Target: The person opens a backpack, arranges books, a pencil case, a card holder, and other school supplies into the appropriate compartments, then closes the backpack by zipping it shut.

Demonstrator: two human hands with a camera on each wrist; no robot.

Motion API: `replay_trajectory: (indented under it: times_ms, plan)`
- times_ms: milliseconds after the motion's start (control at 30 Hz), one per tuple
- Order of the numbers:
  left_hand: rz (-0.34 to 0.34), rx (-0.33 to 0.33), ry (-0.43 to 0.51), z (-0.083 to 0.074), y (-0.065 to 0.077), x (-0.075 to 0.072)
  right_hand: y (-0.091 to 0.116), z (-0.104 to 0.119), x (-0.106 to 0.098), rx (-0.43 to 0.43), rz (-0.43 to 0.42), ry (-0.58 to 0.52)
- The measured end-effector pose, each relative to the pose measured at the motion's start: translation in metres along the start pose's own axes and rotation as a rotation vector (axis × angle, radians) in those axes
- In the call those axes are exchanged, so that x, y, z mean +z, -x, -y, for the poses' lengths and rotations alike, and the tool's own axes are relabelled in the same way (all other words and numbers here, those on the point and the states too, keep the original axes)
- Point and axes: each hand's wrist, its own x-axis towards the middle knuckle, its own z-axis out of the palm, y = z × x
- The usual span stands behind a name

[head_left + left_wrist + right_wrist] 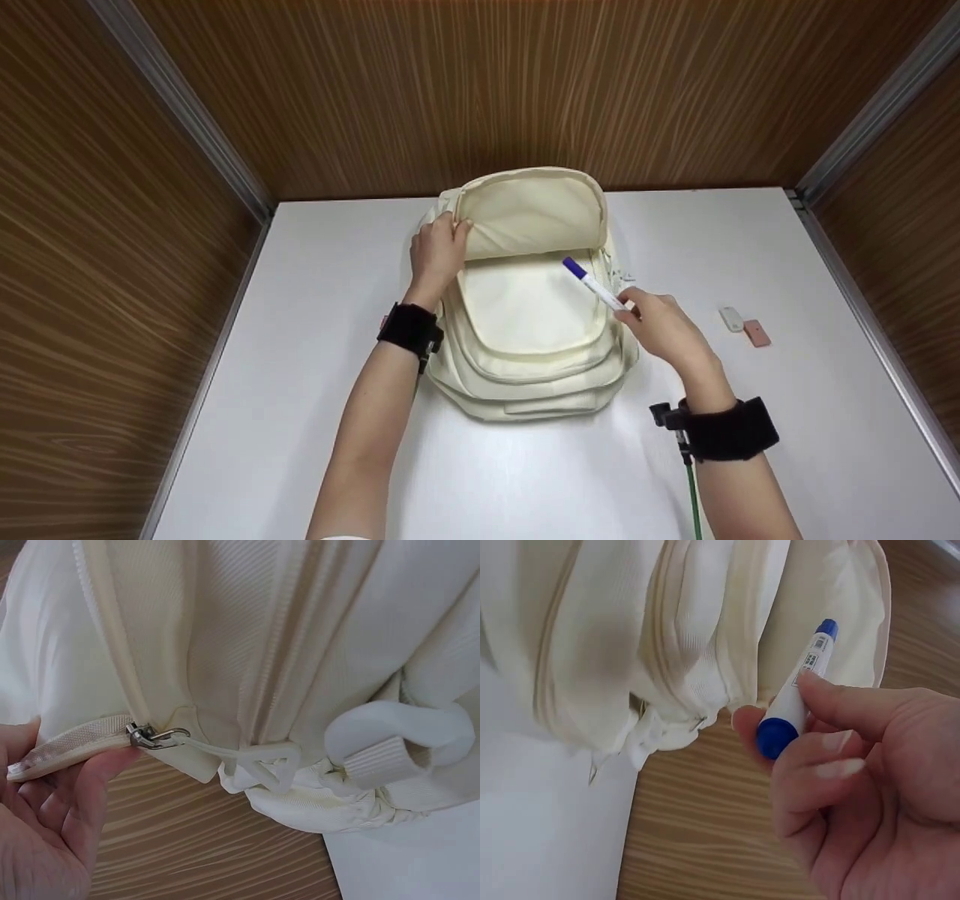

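Observation:
A cream backpack (pixel 536 315) lies on the white table, its front pocket unzipped and the pocket flap (pixel 532 210) folded back. My left hand (pixel 439 251) pinches the flap's zippered edge at its left side; in the left wrist view, the metal zipper pull (pixel 154 736) sits just beyond the fingertips. In my right hand (pixel 664 326) is a white marker (pixel 787 701) with a blue-purple cap, pinched between thumb and fingers near its rear end. The capped end points up and left, over the right part of the pocket opening.
On the table's right side lie a small white object (pixel 730 319) and a pinkish block (pixel 757 333), side by side. Wood-grain panels (pixel 450 90) wall the back and both sides of the white table (pixel 322 300). A green cable (pixel 693 499) hangs from the right wrist band.

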Motion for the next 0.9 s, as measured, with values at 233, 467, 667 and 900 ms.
replay_trajectory:
  times_ms: [233, 467, 667, 900]
  plan:
    - [0.005, -0.016, 0.016, -0.001, 0.000, -0.004, -0.021, 0.038, 0.024, -0.045, -0.027, -0.024]
    - [-0.007, 0.005, 0.058, -0.003, 0.001, -0.007, -0.038, 0.071, 0.041, -0.010, -0.076, -0.101]
    - [-0.018, 0.024, 0.073, -0.002, 0.000, -0.006, -0.054, 0.088, 0.055, -0.014, -0.128, -0.191]
    - [-0.009, 0.029, 0.080, -0.001, 0.002, -0.004, -0.065, 0.092, 0.069, -0.083, -0.105, -0.343]
